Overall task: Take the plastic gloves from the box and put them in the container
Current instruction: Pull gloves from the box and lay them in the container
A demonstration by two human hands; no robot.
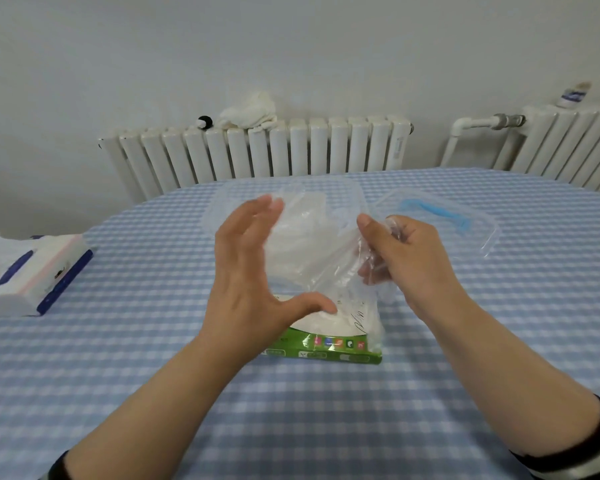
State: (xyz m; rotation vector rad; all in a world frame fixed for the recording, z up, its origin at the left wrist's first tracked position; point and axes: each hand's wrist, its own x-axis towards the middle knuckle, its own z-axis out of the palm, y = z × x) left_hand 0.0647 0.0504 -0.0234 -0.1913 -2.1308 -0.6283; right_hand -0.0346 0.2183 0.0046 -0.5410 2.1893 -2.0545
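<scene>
- The right hand (406,258) has its grip closed on the plastic gloves (312,247): thumb and curled fingers pinch one crumpled end of the clear film, held up above the bench (465,341).
- The left hand (253,271) is spread wide, fingers straight and thumb stretched out low; its palm faces the hanging film, and the fingertips look to brush the film's left edge, though motion blur makes the contact hard to judge. Its grip holds nothing.
- The gloves hang as a loose, see-through sheet between the two hands, their lower part trailing down to the box (326,348).
- The box, green-sided with a white top, lies flat on the bench just under the hands; the left thumb is over its top.
- The container (219,199), a clear tub, sits just behind the gloves, mostly seen through the film.
- A clear lid (478,233) with a blue clip lies right of the container, behind the right hand.
- A tissue pack (32,271) rests at the bench's far left, well apart.
- The bench carries a blue-and-white checked cloth; white radiators (257,150) stand against the wall behind.
</scene>
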